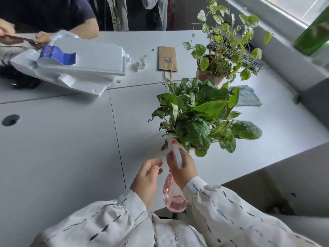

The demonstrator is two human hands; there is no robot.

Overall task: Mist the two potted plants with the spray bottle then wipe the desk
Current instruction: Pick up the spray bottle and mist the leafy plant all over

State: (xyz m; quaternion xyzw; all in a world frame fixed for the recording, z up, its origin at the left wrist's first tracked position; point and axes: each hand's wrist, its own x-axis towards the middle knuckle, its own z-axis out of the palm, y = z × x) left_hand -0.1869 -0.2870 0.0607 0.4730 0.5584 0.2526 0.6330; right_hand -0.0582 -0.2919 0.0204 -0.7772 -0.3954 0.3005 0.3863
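Observation:
My right hand (183, 168) grips the pink spray bottle (173, 195) by its white head, nozzle aimed at the near potted plant (199, 118). That plant has broad green leaves with water droplets on them; its pot is mostly hidden by foliage. My left hand (147, 177) hovers just left of the bottle, fingers loosely curled, holding nothing. The second potted plant (219, 56), a thin vine in a pinkish pot, stands farther back on the white desk (62, 139). A folded blue-and-white cloth (247, 96) lies to the right of the plants.
Another person sits at the far left behind white foam packing (80, 59) with a blue wrapper. A crumpled tissue (141, 63) and a brown paper bag (167, 59) lie mid-desk. A black keyboard (236, 54) sits behind the vine. A round cable hole (10, 120) is at left.

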